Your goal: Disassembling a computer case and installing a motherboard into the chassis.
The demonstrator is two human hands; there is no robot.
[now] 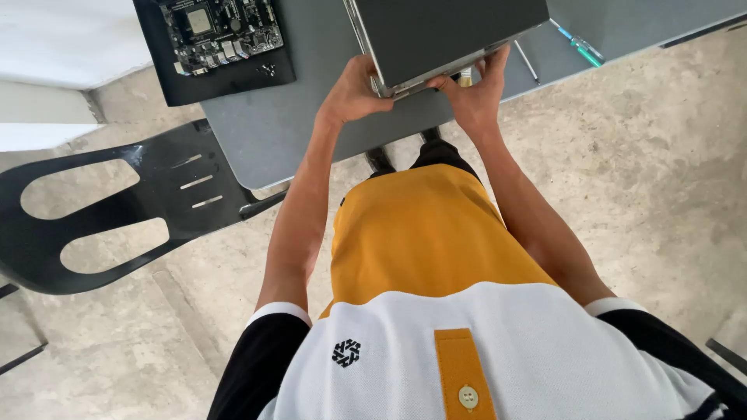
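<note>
A dark grey metal computer case lies on the grey table near its front edge. My left hand grips the case's near left corner. At the near right edge of the same case, my right hand holds on with fingers curled over the rim. Both arms reach forward from my body, over my yellow and white shirt.
A green circuit board rests on a black mat at the table's left. A green-handled screwdriver and a thin metal tool lie right of the case. A black plastic chair stands left on the concrete floor.
</note>
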